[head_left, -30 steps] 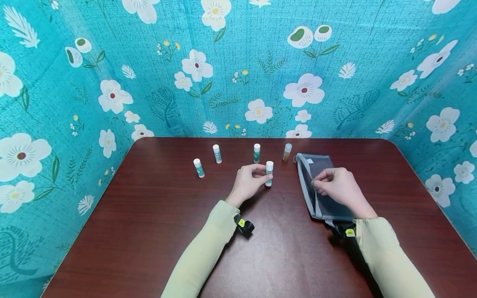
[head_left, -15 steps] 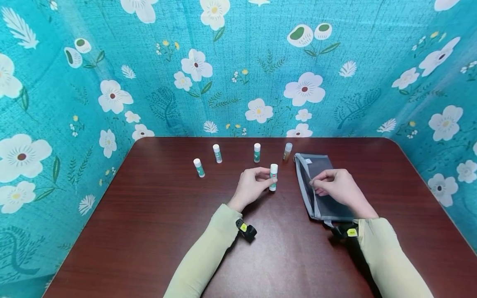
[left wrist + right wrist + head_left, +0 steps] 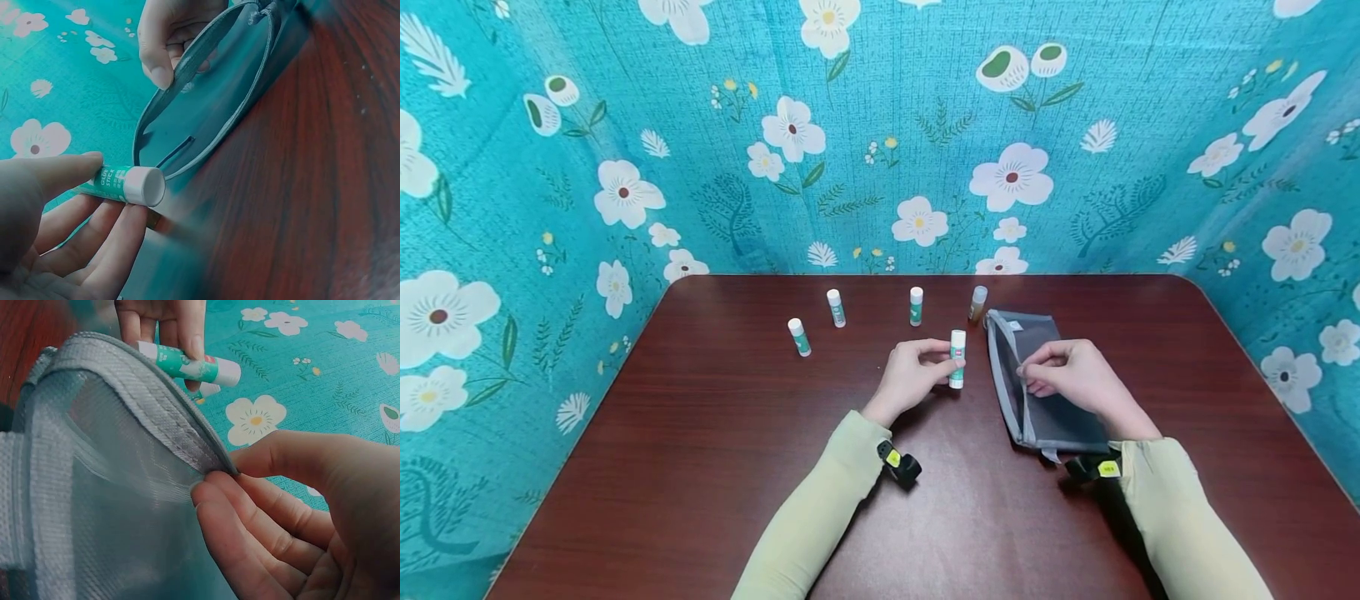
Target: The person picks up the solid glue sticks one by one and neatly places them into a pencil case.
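Observation:
My left hand pinches a green and white glue stick between thumb and fingers, just left of the pouch. In the left wrist view the label of the glue stick reads "GLUE STICK". A grey mesh zip pouch lies to the right, its mouth gaping toward the glue stick. The thumb and fingertips of my right hand pinch the upper edge of that mouth. Seen from the right wrist, the pouch edge is lifted, and the glue stick is beyond it.
Toward the back of the dark wooden table stand several more sticks: a green one at left, another, a third, and a brownish clear-capped tube close to the pouch. A floral turquoise cloth hangs behind.
My left hand has carried the glue stick right and slightly nearer, closer to the pouch. The pouch has shifted a little left, with my right hand keeping its pinch on the edge.

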The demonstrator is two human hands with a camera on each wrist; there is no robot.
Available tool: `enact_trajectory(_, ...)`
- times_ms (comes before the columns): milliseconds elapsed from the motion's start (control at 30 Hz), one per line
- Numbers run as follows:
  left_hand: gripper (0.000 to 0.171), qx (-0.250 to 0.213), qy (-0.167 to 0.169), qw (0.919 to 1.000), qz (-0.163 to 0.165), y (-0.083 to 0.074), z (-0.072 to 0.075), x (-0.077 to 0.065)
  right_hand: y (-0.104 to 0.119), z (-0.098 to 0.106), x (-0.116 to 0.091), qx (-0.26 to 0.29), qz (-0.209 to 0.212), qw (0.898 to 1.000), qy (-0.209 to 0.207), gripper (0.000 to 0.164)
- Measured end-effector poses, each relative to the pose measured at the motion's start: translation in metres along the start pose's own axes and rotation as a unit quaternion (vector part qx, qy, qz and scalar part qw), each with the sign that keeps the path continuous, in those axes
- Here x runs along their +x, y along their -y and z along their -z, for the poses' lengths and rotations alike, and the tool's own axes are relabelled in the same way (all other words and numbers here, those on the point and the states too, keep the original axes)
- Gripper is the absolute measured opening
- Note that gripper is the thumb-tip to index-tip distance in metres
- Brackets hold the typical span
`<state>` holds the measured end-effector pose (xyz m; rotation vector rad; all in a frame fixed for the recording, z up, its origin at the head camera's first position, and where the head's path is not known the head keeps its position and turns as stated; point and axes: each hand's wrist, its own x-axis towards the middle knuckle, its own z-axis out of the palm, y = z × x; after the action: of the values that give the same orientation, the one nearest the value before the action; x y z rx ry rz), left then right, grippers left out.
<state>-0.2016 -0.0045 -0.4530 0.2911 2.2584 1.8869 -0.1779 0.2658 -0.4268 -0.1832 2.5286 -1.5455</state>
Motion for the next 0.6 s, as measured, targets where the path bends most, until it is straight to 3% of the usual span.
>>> enact_trajectory(600,0.026,-0.06,0.0,0.998,0.02,0.007,-0.012,0.004,0.006,-0.004,0.0,-0.002,0.003,1.0,0.013,0.017)
